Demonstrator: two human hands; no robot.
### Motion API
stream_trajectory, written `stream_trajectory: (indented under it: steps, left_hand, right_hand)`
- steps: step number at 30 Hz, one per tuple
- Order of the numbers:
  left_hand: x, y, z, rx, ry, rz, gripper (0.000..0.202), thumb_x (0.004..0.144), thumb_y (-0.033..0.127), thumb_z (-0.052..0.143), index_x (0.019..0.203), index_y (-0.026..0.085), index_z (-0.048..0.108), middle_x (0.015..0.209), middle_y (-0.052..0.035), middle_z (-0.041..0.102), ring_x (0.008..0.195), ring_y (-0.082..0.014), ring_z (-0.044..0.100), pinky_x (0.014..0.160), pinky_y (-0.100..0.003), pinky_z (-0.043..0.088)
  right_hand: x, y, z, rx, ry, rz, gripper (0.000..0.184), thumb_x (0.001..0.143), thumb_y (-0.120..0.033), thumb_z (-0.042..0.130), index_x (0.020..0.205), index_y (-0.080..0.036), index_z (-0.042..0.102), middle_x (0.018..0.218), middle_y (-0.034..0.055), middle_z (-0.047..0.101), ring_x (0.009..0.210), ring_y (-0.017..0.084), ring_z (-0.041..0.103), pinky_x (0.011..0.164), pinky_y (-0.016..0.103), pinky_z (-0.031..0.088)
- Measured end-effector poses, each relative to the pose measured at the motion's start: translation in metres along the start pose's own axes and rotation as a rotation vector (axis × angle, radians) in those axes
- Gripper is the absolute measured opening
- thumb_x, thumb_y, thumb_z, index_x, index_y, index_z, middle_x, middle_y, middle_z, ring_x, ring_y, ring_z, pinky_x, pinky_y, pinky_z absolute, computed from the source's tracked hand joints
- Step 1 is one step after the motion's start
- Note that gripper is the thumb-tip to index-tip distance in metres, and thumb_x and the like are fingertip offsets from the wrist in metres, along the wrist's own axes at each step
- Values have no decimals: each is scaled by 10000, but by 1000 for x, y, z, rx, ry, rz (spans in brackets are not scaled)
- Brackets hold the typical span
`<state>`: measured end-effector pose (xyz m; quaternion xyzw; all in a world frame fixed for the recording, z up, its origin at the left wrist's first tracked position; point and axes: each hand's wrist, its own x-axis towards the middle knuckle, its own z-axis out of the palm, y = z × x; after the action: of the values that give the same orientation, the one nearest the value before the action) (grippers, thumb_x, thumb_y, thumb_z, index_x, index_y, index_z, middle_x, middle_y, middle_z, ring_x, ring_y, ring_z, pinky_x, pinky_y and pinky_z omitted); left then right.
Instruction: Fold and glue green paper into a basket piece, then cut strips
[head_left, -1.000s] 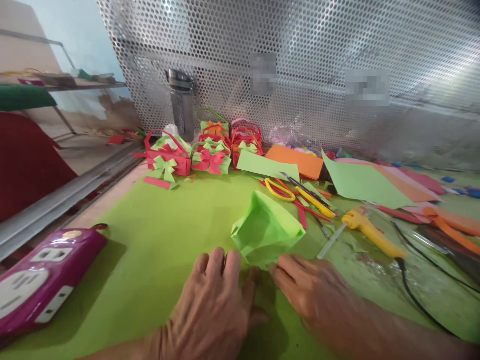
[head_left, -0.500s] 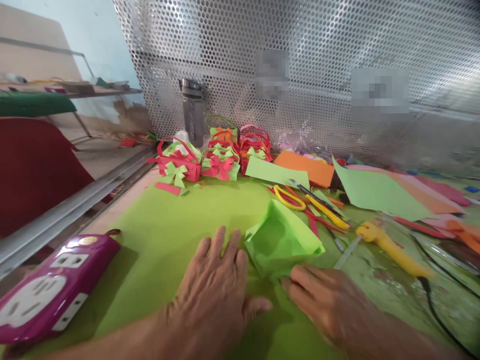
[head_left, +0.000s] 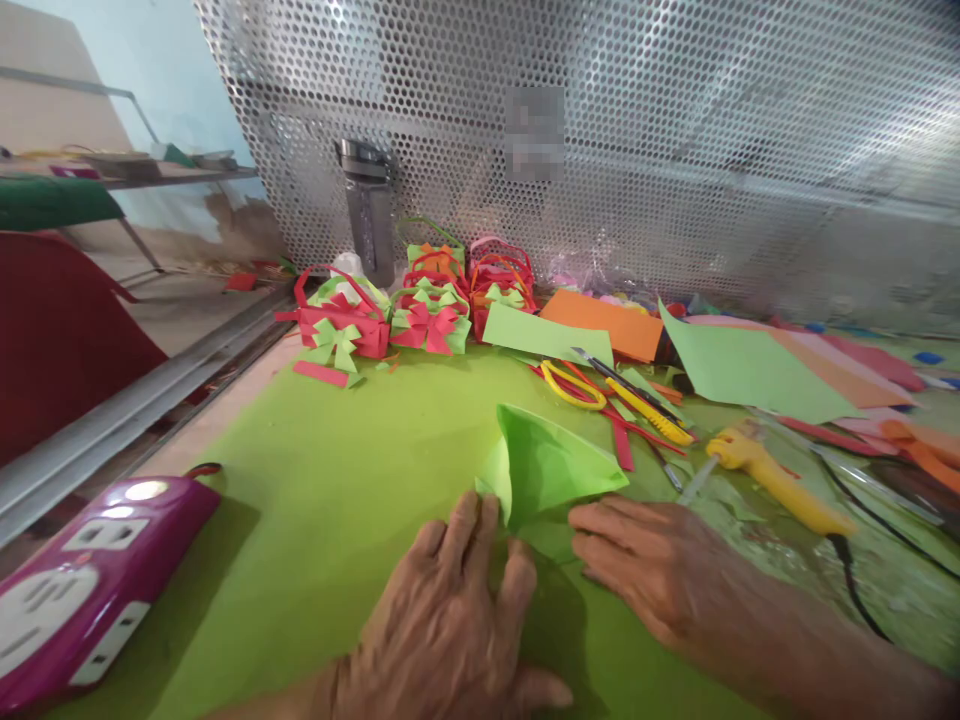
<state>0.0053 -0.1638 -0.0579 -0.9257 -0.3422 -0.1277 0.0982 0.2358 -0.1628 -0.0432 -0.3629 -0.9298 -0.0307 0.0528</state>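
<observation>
A folded light-green paper (head_left: 551,465) stands partly raised on the green mat (head_left: 352,470) in front of me. My left hand (head_left: 450,620) lies flat on the mat, fingers stretched out, with its fingertips touching the paper's near left edge. Just right of it, my right hand (head_left: 645,565) rests palm down, its fingers pressing the paper's lower right edge against the mat.
A magenta power strip (head_left: 82,575) lies at the near left. Several red and green paper baskets (head_left: 397,310) stand at the back by a grey bottle (head_left: 367,215). Loose coloured sheets (head_left: 742,365), yellow scissors (head_left: 574,385), a yellow cutter (head_left: 649,410) and a yellow glue gun (head_left: 772,480) crowd the right side.
My left hand has slid right onto the paper's near edge. The paper has been folded narrower and now stands more upright.
</observation>
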Motion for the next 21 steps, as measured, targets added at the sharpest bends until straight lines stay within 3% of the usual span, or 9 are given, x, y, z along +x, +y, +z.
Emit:
stream_trajectory:
  steps: [4,8,14,18,21]
  left_hand:
    - [0,2,-1,30,22,21,692,798,703,317,1032,128,624,1074,-219,641,1025,-348,580,728,-426,531]
    - [-1,3,-2,49,20,30,665,799,684,358,1016,120,635,1069,-211,645,987,-331,591,706,-389,536]
    - [-1,5,-6,66,74,32,661,697,729,482,893,130,681,1016,-225,657,964,-362,582,666,-413,532]
    - [-4,7,-9,161,142,60,460,796,556,524,951,145,659,1031,-192,647,984,-340,556,691,-407,505]
    - [-5,10,-8,153,242,105,248,873,351,488,918,165,646,914,-106,650,853,-262,574,633,-358,488]
  right_hand:
    - [-4,-2,2,48,-22,26,320,706,-15,509,952,-198,602,1025,60,644,958,188,591,750,290,488]
    - [3,-3,-1,140,17,129,373,713,47,443,942,-190,618,970,46,668,854,158,626,701,259,491]
    - [20,-1,-12,377,-43,330,252,806,-17,462,874,-165,654,898,42,658,787,131,609,704,236,458]
    - [24,3,-14,505,-113,363,230,833,-34,460,782,-152,651,858,25,613,743,102,570,693,217,427]
    - [24,4,-13,521,-120,378,189,825,-59,503,760,-154,653,835,13,590,738,98,551,700,218,408]
